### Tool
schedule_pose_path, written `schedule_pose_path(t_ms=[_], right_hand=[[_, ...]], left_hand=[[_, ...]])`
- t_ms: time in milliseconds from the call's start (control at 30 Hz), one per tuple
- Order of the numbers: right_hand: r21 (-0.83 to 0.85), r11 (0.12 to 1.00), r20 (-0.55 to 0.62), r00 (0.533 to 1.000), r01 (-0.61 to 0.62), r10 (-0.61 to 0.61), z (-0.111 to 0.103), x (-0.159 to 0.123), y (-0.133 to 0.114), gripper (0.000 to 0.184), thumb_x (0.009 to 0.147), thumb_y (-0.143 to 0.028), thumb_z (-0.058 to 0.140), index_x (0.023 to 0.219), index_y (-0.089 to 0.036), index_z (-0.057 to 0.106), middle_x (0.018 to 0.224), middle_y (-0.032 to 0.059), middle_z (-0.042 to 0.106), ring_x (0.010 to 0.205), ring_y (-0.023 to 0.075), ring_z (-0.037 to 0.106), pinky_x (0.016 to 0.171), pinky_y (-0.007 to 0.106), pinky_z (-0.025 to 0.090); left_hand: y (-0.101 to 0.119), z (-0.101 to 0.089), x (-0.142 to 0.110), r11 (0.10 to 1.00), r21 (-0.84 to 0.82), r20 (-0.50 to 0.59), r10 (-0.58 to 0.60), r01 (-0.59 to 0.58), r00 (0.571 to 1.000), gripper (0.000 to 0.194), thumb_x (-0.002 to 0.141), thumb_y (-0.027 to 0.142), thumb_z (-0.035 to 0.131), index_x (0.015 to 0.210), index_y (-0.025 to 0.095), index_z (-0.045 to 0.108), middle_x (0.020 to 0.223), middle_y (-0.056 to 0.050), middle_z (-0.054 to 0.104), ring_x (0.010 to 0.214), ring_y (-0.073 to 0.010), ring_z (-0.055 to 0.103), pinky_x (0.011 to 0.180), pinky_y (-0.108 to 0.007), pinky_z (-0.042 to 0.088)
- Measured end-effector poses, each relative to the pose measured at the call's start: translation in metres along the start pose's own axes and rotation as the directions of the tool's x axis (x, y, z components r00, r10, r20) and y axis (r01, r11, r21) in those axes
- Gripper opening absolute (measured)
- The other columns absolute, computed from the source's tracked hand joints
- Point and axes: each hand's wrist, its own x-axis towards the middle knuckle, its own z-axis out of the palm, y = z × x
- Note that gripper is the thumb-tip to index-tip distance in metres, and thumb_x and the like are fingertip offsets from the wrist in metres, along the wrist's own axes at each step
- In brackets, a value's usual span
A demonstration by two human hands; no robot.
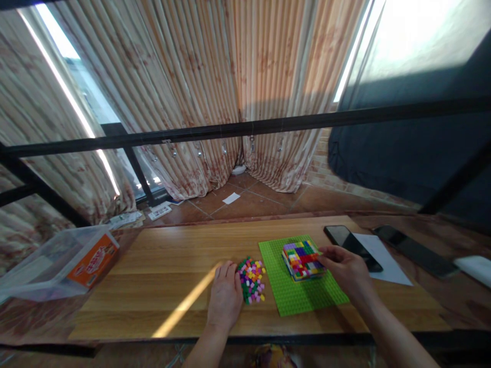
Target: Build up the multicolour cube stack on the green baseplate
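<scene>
A low block built of multicoloured toy bricks [301, 259] stands on a green studded baseplate [303, 301]. At its right edge is my right hand [343, 263], thumb and forefinger pinched together. Whatever is between those fingertips is too small to make out. To the left of the baseplate lies a pile of small loose toy bricks [251, 278] in green, purple, yellow, pink and orange. My left hand [226, 291] rests flat on the table against the pile's left side, its fingers stretched out and holding nothing.
On the wooden table [161, 260], a black phone [353, 248] lies partly over white paper [387, 258] at the right. Past the table's right end is another dark, flat device [414, 250]. A clear plastic bin [49, 260] with an orange label stands beyond the left end.
</scene>
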Motion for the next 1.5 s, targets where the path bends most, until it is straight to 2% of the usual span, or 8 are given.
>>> schedule_pose_path(t_ms=[267, 500, 600, 700, 833, 933, 1233, 1500], right_hand=[[-0.008, 1.000, -0.018, 1.000, -0.007, 0.007, -0.001, -0.002, -0.004, 0.035, 0.061, -0.039, 0.066, 0.087, -0.016, 0.065, 0.065, 0.0031, 0.070, 0.057, 0.0167, 0.064, 0.051, 0.025, 0.045], [-0.116, 0.993, -0.156, 0.987, 0.019, -0.037, -0.007, -0.015, -0.029, 0.034, 0.069, -0.043, 0.063, 0.091, -0.017, 0.066, 0.075, 0.0064, 0.071, 0.064, 0.0193, 0.066, 0.054, 0.026, 0.046], [-0.138, 0.982, -0.072, 0.988, 0.128, -0.138, 0.008, -0.029, -0.038, 0.028, 0.072, -0.042, 0.060, 0.086, -0.018, 0.067, 0.077, 0.0053, 0.071, 0.068, 0.0196, 0.066, 0.060, 0.027, 0.049], [-0.180, 0.941, 0.121, 0.956, 0.288, -0.269, 0.031, -0.048, -0.042, 0.019, 0.079, -0.036, 0.054, 0.083, -0.022, 0.067, 0.083, 0.0033, 0.071, 0.076, 0.0188, 0.066, 0.070, 0.029, 0.049], [-0.242, 0.833, 0.406, 0.831, 0.498, -0.379, 0.060, -0.068, -0.044, 0.022, 0.086, -0.025, 0.045, 0.084, -0.024, 0.067, 0.085, 0.0030, 0.069, 0.079, 0.0173, 0.064, 0.073, 0.028, 0.047], [-0.255, 0.786, 0.538, 0.758, 0.563, -0.368, 0.078, -0.074, -0.043, 0.028, 0.090, -0.020, 0.039, 0.086, -0.022, 0.066, 0.086, 0.0043, 0.066, 0.081, 0.0165, 0.062, 0.074, 0.027, 0.046], [-0.374, 0.718, 0.588, 0.749, 0.587, -0.306, 0.107, -0.068, -0.040, 0.033, 0.091, -0.016, 0.033, 0.095, -0.020, 0.066, 0.092, 0.0063, 0.062, 0.081, 0.0150, 0.059, 0.076, 0.025, 0.045], [-0.428, 0.684, 0.605, 0.750, 0.590, -0.269, 0.101, -0.066, -0.037, 0.031, 0.088, -0.014, 0.036, 0.084, -0.020, 0.066, 0.090, 0.0052, 0.060, 0.077, 0.0139, 0.058, 0.074, 0.025, 0.045]], left_hand=[[0.000, 0.001, 0.000, 1.000, 0.000, 0.002, -0.001, 0.001, 1.000, 0.023, 0.088, 0.018, 0.043, 0.104, 0.016, 0.059, 0.113, -0.009, 0.060, 0.108, -0.0245, 0.054, 0.095, -0.047, 0.048], [0.001, 0.002, -0.001, 1.000, -0.004, 0.005, -0.015, 0.015, 1.000, 0.023, 0.088, 0.018, 0.043, 0.104, 0.016, 0.059, 0.113, -0.010, 0.060, 0.109, -0.0245, 0.053, 0.095, -0.046, 0.047], [0.001, 0.001, -0.001, 1.000, -0.011, 0.011, -0.028, 0.028, 1.000, 0.023, 0.087, 0.017, 0.043, 0.104, 0.016, 0.059, 0.113, -0.010, 0.060, 0.110, -0.0243, 0.053, 0.096, -0.045, 0.046], [0.002, 0.001, -0.002, 0.999, -0.019, 0.024, -0.047, 0.047, 0.999, 0.023, 0.087, 0.017, 0.043, 0.105, 0.016, 0.059, 0.113, -0.010, 0.059, 0.111, -0.0240, 0.052, 0.097, -0.045, 0.046], [0.004, 0.001, -0.002, 0.998, -0.026, 0.046, -0.063, 0.065, 0.997, 0.023, 0.088, 0.016, 0.042, 0.104, 0.015, 0.059, 0.113, -0.011, 0.059, 0.111, -0.0245, 0.052, 0.097, -0.046, 0.045], [0.005, 0.001, -0.001, 0.998, -0.037, 0.033, -0.053, 0.055, 0.998, 0.023, 0.088, 0.015, 0.042, 0.104, 0.015, 0.059, 0.113, -0.011, 0.059, 0.110, -0.0249, 0.052, 0.096, -0.047, 0.045], [0.006, 0.000, -0.002, 0.997, -0.047, 0.021, -0.063, 0.064, 0.998, 0.024, 0.087, 0.016, 0.043, 0.105, 0.016, 0.059, 0.114, -0.010, 0.058, 0.110, -0.0249, 0.053, 0.095, -0.046, 0.047], [0.007, -0.001, -0.001, 0.996, -0.051, 0.038, -0.077, 0.079, 0.996, 0.024, 0.087, 0.015, 0.043, 0.105, 0.016, 0.059, 0.114, -0.011, 0.059, 0.110, -0.0244, 0.052, 0.097, -0.046, 0.046]])
